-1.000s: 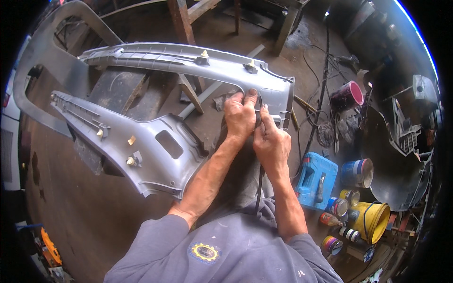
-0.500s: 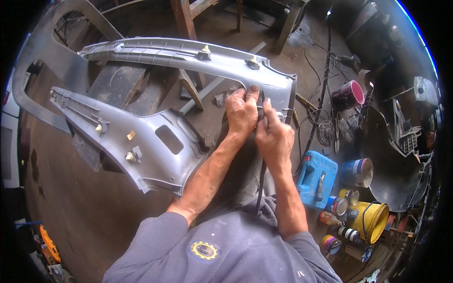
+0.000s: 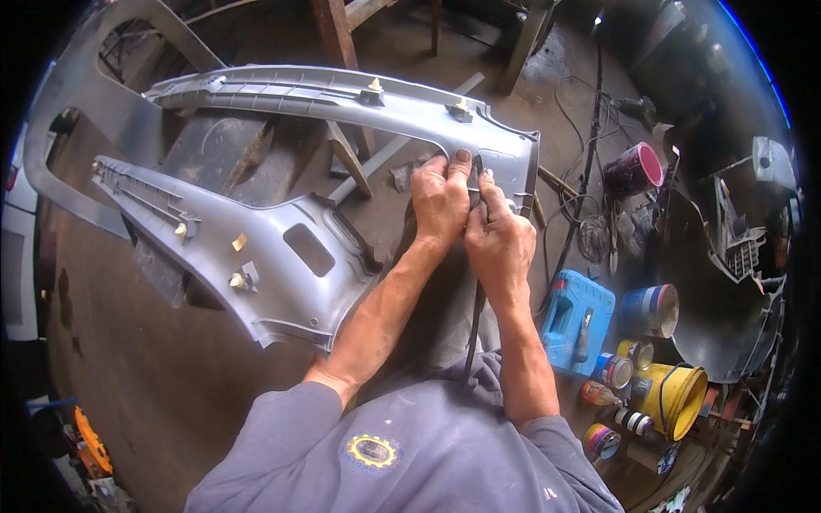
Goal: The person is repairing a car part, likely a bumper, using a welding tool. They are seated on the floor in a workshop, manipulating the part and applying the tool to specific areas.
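Observation:
A long grey plastic trim panel (image 3: 402, 115) lies across the supports, ribbed underside up, with pale clips on it. My left hand (image 3: 439, 203) is closed on its inner edge near the right end, thumb pressed on top. Beside it, my right hand (image 3: 500, 244) is closed around a slim dark tool (image 3: 478, 164), its tip at the panel near my left thumb. The tool is mostly covered by my fingers, so its kind is unclear. A black cord-like strip (image 3: 474, 333) hangs below my right hand. A second grey trim panel (image 3: 265, 224) with a rectangular opening lies nearer on the left.
A blue tool case (image 3: 578, 321), paint cans (image 3: 613, 369) and a yellow bucket (image 3: 684, 402) stand to the right. Farther off are a magenta-lined bucket (image 3: 634, 169) and loose cables (image 3: 590, 128). A large grey frame-like part (image 3: 51, 171) stands at far left.
My right hand has shifted slightly, its index finger moving a little forward on the panel. My left hand keeps its hold at the same place.

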The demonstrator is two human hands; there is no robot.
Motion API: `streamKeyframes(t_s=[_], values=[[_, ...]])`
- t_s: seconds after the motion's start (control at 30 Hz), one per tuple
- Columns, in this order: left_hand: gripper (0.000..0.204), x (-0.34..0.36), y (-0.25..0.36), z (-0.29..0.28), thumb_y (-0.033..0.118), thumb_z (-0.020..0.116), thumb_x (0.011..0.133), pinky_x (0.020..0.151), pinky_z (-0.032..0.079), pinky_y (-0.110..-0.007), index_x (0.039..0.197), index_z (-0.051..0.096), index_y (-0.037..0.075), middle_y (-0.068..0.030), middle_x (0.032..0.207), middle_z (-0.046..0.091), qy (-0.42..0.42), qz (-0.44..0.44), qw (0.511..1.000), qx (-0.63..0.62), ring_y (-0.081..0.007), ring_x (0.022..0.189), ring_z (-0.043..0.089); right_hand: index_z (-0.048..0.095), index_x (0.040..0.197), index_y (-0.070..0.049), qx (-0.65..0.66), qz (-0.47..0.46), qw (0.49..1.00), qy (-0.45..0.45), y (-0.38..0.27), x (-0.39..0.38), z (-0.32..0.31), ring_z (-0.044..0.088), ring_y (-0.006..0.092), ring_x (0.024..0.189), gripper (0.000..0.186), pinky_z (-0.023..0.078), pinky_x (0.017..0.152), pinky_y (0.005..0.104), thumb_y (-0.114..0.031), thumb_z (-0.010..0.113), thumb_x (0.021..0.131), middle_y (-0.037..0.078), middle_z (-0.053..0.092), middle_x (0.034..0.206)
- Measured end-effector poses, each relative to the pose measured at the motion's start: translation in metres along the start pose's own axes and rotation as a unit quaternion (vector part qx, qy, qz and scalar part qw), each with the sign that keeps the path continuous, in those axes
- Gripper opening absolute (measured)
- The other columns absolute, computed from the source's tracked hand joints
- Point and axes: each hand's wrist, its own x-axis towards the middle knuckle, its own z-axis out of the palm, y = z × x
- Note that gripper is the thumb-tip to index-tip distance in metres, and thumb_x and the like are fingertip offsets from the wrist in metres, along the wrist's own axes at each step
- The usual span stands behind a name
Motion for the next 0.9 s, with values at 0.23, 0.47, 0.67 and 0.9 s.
streamKeyframes(t_s=[0.23, 0.47, 0.67, 0.9], values=[[0.032, -0.001, -0.008, 0.000, 0.021, 0.066, 0.092, 0.053, 0.037, -0.034, 0.073, 0.062, -0.005, -0.0053, 0.060, 0.058, -0.002, -0.007, 0.999, -0.039, -0.0117, 0.058, 0.044, 0.064, 0.124, -0.007, 0.010, 0.016, 1.000, -0.013, -0.002, 0.001, 0.000, 0.068, 0.0354, 0.063, 0.039, 0.052, 0.059, 0.0424, -0.008, 0.057, 0.085, 0.024, 0.064, 0.071], [0.028, -0.001, -0.010, -0.001, 0.019, 0.066, 0.092, 0.054, 0.039, -0.032, 0.079, 0.066, -0.005, -0.0041, 0.065, 0.062, -0.002, 0.001, 0.999, -0.036, -0.0107, 0.060, 0.047, 0.065, 0.124, -0.008, -0.009, -0.008, 1.000, -0.003, 0.002, 0.001, 0.002, 0.068, 0.0350, 0.063, 0.039, 0.053, 0.059, 0.0423, -0.008, 0.057, 0.086, 0.022, 0.065, 0.070], [0.028, -0.002, -0.013, 0.000, 0.021, 0.065, 0.092, 0.055, 0.040, -0.033, 0.082, 0.067, -0.005, -0.0047, 0.065, 0.062, -0.006, -0.014, 0.999, -0.037, -0.0111, 0.061, 0.048, 0.065, 0.123, -0.008, 0.000, 0.001, 1.000, -0.008, 0.000, 0.000, 0.001, 0.068, 0.0351, 0.063, 0.037, 0.053, 0.060, 0.0431, -0.009, 0.056, 0.087, 0.024, 0.065, 0.073], [0.028, 0.000, -0.013, -0.001, 0.021, 0.065, 0.092, 0.056, 0.041, -0.033, 0.083, 0.067, -0.005, -0.0055, 0.066, 0.063, -0.006, -0.006, 0.999, -0.034, -0.0113, 0.061, 0.048, 0.065, 0.122, -0.008, -0.001, -0.002, 1.000, -0.001, 0.001, -0.001, 0.003, 0.068, 0.0363, 0.065, 0.037, 0.053, 0.061, 0.0430, -0.009, 0.058, 0.086, 0.024, 0.066, 0.076]])
